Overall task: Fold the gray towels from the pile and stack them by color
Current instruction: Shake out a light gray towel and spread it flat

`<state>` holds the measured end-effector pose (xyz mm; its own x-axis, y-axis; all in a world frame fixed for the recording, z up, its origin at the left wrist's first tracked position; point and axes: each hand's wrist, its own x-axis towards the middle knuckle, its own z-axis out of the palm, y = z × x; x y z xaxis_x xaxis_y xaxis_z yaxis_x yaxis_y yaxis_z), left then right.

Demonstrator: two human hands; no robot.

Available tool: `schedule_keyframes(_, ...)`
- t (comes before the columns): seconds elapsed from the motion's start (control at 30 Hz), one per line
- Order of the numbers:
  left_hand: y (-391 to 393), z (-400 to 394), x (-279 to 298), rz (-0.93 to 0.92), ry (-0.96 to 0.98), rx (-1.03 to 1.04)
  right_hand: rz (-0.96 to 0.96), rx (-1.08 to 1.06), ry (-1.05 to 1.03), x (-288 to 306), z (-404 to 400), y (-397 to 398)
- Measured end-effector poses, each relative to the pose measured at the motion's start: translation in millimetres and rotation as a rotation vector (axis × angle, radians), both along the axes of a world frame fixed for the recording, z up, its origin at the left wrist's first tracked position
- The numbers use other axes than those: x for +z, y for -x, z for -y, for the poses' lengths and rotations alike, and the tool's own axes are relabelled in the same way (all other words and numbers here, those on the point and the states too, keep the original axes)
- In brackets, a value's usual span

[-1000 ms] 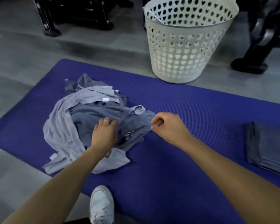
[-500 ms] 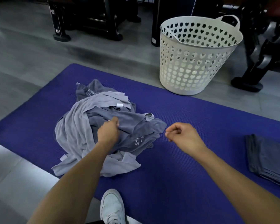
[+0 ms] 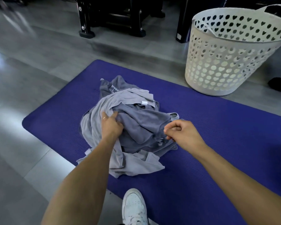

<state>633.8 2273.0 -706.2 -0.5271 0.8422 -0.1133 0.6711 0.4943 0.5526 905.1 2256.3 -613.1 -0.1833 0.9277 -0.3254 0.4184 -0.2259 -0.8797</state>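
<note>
While right hand (image 3: pixel 183 135) curls, left hand (image 3: pixel 111 125) grips towels (image 3: pixel 136 127).

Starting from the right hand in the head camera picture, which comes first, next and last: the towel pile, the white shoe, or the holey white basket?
From the right hand:
1. Towel pile: touching its left side, on the blue mat.
2. White shoe: lower left, at the picture's bottom edge.
3. White basket: upper right, on the floor beyond the mat.
</note>
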Motion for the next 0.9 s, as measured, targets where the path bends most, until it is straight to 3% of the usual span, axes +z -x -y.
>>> schedule_keyframes(0.13,2,-1,5,-0.019,-0.206,-0.043,-0.001,0.053,-0.01,-9,1,15)
schedule_keyframes(0.2,-4,6,19,0.063,-0.299,0.033,-0.001,0.059,-0.026,-8,5,14)
schedule_keyframes(0.33,-27,21,66,0.442,-0.413,0.062,-0.047,0.01,-0.024,7,16,-3)
schedule_keyframes(0.47,-74,41,125,0.809,-0.281,-0.104,-0.094,-0.061,-0.045,29,33,-42)
schedule_keyframes(0.7,-172,80,217,0.727,-0.062,-0.609,-0.08,-0.003,-0.295,71,70,-123)
schedule_keyframes(0.8,-208,96,251,0.723,-0.09,-0.777,0.002,0.124,-0.335,90,89,-153)
schedule_keyframes(0.9,-242,106,275,0.812,-0.173,-0.812,0.087,0.124,-0.387,106,104,-180)
